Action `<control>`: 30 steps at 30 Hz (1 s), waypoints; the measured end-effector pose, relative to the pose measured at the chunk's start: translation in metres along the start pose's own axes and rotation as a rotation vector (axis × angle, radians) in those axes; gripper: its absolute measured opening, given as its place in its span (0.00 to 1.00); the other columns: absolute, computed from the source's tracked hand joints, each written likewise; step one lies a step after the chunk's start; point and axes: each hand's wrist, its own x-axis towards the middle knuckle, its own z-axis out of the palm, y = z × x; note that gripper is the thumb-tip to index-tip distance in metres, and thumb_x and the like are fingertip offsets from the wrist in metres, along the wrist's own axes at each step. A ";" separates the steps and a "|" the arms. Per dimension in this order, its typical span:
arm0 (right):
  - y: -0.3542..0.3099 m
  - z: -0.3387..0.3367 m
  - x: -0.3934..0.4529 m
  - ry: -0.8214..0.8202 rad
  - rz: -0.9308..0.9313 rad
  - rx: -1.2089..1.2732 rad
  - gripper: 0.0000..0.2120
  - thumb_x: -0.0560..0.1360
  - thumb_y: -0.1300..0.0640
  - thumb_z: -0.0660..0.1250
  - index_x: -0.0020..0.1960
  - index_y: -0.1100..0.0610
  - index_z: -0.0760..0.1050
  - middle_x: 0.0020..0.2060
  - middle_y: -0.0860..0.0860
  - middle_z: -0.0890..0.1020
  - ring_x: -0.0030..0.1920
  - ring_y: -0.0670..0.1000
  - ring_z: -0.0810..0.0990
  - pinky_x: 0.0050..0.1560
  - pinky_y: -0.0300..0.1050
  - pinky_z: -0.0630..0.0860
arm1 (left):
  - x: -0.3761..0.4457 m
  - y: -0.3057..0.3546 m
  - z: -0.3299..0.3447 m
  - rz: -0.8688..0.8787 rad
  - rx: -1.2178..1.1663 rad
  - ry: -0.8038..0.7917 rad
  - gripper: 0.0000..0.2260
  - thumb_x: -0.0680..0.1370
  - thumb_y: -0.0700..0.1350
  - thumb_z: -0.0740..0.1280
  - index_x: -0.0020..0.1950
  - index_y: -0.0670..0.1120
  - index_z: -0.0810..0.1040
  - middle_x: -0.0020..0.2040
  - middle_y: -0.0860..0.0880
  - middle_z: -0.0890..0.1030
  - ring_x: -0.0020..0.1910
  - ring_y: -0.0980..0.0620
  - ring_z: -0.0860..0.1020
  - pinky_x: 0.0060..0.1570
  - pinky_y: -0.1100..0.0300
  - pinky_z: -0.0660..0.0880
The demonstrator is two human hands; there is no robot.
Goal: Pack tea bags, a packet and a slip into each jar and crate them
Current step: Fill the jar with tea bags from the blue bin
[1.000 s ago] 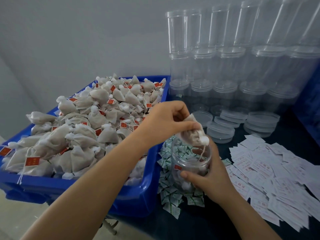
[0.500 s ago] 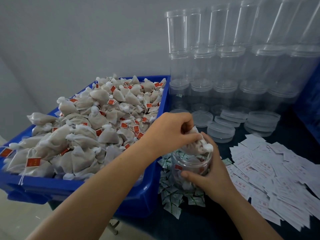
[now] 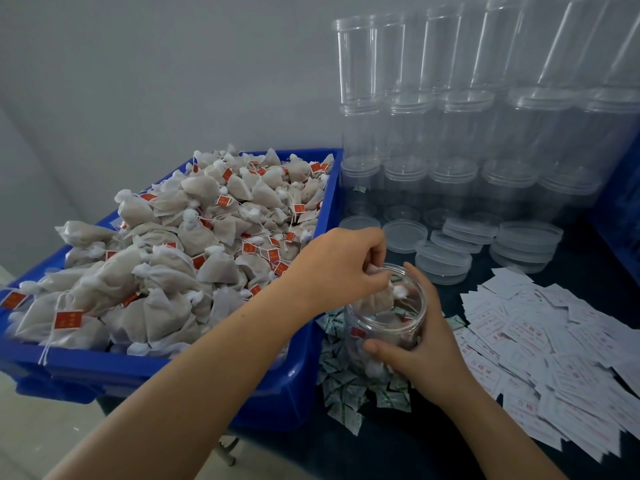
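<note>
Grey wall backs a dark desk (image 3: 571, 271) in the head view, the only one given. At the left a blue crate (image 3: 301, 386) is heaped with tea bags (image 3: 194, 244), each with a red tag on a string. Against the wall stand stacked empty jars (image 3: 460, 133), with loose lids (image 3: 446, 265) lying in front of them. White slips (image 3: 554, 344) are strewn over the right of the desk, and green-printed packets (image 3: 341, 386) lie just beside the crate. Between them the right hand (image 3: 422, 344) wraps its grip round the side of an open jar (image 3: 384, 323), thumb across the near wall, holding it tilted toward the camera. The left hand (image 3: 343, 265) is at the jar's mouth, its fingers curled in a pinch on a bag (image 3: 377, 299) that is already partly below the rim. A few more bags and a red tag show through the jar wall, so the filling looks part done. I cannot tell whether a packet or slip is inside it yet; the green seen through the wall may only be packets lying beneath. No filled or lidded jar is in sight, so the lid for this one, the crating and nearly all of the jars appear to lie ahead.
</note>
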 end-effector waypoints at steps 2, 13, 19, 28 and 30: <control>0.000 0.000 0.000 0.006 0.000 -0.014 0.46 0.55 0.40 0.79 0.63 0.17 0.57 0.61 0.27 0.73 0.63 0.34 0.74 0.53 0.24 0.72 | 0.000 0.000 0.000 -0.004 -0.005 -0.004 0.08 0.73 0.44 0.70 0.40 0.50 0.70 0.32 0.56 0.73 0.33 0.56 0.73 0.38 0.58 0.75; 0.001 0.000 0.001 0.013 -0.010 -0.046 0.46 0.55 0.40 0.78 0.63 0.17 0.57 0.57 0.29 0.75 0.62 0.33 0.74 0.54 0.23 0.70 | 0.006 -0.012 -0.009 -0.096 -0.032 0.164 0.08 0.76 0.45 0.69 0.40 0.50 0.71 0.33 0.55 0.75 0.32 0.60 0.73 0.35 0.64 0.72; -0.001 -0.001 0.000 0.015 -0.001 -0.062 0.46 0.54 0.39 0.78 0.63 0.17 0.57 0.57 0.29 0.75 0.60 0.31 0.73 0.52 0.21 0.68 | 0.009 -0.046 -0.023 -0.321 0.075 0.275 0.04 0.77 0.45 0.66 0.48 0.49 0.71 0.36 0.53 0.77 0.36 0.54 0.76 0.39 0.58 0.74; -0.004 -0.001 0.000 0.018 -0.004 -0.057 0.46 0.53 0.38 0.77 0.62 0.16 0.57 0.61 0.36 0.75 0.61 0.31 0.73 0.52 0.21 0.69 | 0.007 -0.093 -0.017 -0.631 0.247 -0.040 0.14 0.77 0.42 0.65 0.62 0.44 0.71 0.58 0.43 0.77 0.55 0.45 0.76 0.53 0.50 0.74; -0.004 -0.001 0.000 0.017 -0.003 -0.054 0.46 0.53 0.39 0.78 0.61 0.16 0.57 0.61 0.37 0.75 0.61 0.31 0.73 0.52 0.21 0.69 | 0.007 -0.096 -0.010 -0.625 0.272 -0.170 0.17 0.77 0.44 0.67 0.64 0.43 0.71 0.61 0.43 0.76 0.57 0.44 0.75 0.55 0.51 0.73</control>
